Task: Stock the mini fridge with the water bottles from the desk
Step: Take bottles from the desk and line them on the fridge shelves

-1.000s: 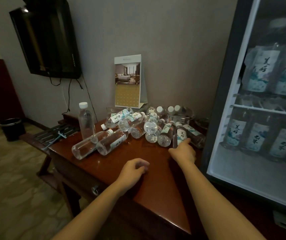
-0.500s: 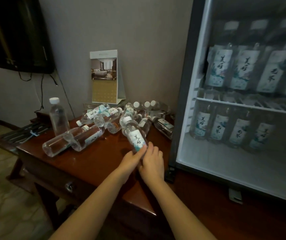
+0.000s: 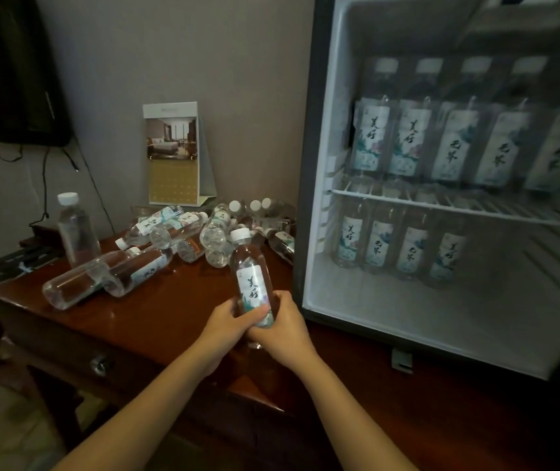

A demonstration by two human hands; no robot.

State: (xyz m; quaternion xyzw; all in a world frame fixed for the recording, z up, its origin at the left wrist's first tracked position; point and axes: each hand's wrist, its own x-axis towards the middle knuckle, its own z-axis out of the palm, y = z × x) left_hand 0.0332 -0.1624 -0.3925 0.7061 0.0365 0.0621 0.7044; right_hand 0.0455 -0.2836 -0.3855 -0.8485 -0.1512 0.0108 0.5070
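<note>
We see the left hand (image 3: pixel 227 321) and the right hand (image 3: pixel 283 326) close together, and both hold the lower part of one water bottle (image 3: pixel 251 283). The fingers of each hand are curled round it from its own side, and the left thumb lies across the bottom of the label. The bottle stands almost upright. Its long axis runs from the hands up to the white cap, and the cap end leans a little to the left; the label faces us. The hands cover its base, so we cannot tell if it touches the wood. It is over the right part of the desk (image 3: pixel 169 311), just beside the left frame of the mini fridge (image 3: pixel 309 164). Behind it, near the wall, a heap of bottles (image 3: pixel 210 232) lies on the desk, pointing in different directions. More to the left, two bottles (image 3: pixel 102 280) lie side by side, and one bottle without a label (image 3: pixel 76 229) stands upright behind them. A standing calendar (image 3: pixel 173 154) is at the wall. Inside the fridge, a row of bottles (image 3: pixel 441 141) stands on the wire shelf (image 3: pixel 458 207), and another row (image 3: pixel 397 253) stands below it.
</note>
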